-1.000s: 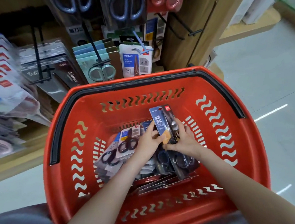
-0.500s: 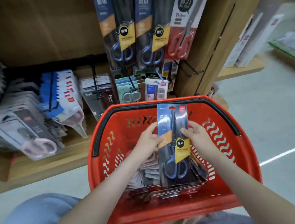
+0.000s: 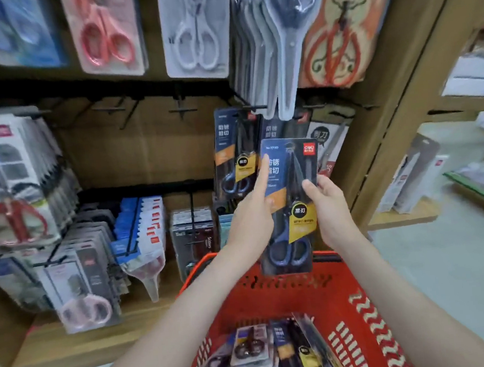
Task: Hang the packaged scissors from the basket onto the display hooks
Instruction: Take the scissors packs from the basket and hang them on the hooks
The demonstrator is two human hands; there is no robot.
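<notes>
1. The basket (image 3: pixel 360 313) sits nearest, with more packs (image 3: pixel 251 349) lying in it.
2. Half a second ago the scissors pack (image 3: pixel 291 179) hovered just above the basket's rim. Now it is raised clear of it and upright.
3. The left hand (image 3: pixel 250 226) grips its left edge, and the right hand (image 3: pixel 329 213) pinches its right edge.
4. Behind hang matching packs (image 3: pixel 232 155). Their hook (image 3: pixel 253 107) is blurred but is probably the target, so threading comes next.
</notes>
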